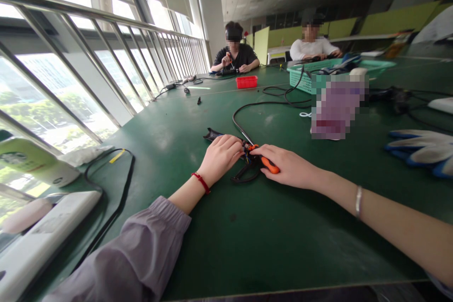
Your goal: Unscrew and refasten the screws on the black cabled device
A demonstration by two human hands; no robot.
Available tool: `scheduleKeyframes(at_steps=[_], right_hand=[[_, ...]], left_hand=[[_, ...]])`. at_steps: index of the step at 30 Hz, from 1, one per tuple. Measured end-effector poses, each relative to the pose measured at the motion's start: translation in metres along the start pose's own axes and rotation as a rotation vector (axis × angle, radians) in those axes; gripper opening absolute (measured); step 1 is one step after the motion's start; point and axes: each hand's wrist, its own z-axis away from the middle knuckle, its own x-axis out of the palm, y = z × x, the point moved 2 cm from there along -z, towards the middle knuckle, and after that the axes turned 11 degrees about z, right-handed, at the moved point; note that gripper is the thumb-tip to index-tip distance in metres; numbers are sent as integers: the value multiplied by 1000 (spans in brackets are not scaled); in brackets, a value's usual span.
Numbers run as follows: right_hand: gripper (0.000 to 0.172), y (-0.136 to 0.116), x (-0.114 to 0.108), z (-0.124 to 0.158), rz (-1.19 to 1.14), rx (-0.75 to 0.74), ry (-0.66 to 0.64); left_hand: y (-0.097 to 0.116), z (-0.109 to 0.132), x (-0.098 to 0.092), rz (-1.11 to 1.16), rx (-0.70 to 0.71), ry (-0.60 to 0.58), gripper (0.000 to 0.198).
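- Left grip (223,156) grasped a black plastic device (249,158) with coloured wires, well inside the green bench's (219,245) near edge.
- Right grip (285,165) clasped an orange, rounded handle (272,166).

Orange handle (271,165) in right hand (290,166)

head-worn view | faces forward and down | across green table (219,240) | close above its near side
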Motion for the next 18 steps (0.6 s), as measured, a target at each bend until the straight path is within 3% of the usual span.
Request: scheduleKeyframes(at_steps=[6, 10, 13, 18], right_hand=[[43, -1, -1, 1, 21, -3, -11], [35, -1, -5, 1, 41, 27, 25], [26, -1, -17, 2, -16, 131, 160], [17, 2, -44, 8, -297, 268, 495]], left_hand=[[1, 2, -4, -76, 73, -48, 18], [-15, 8, -7, -90, -17, -52, 25], [-32, 13, -5, -37, -129, -86, 40], [-39, 13, 3, 8, -272, -125, 42]])
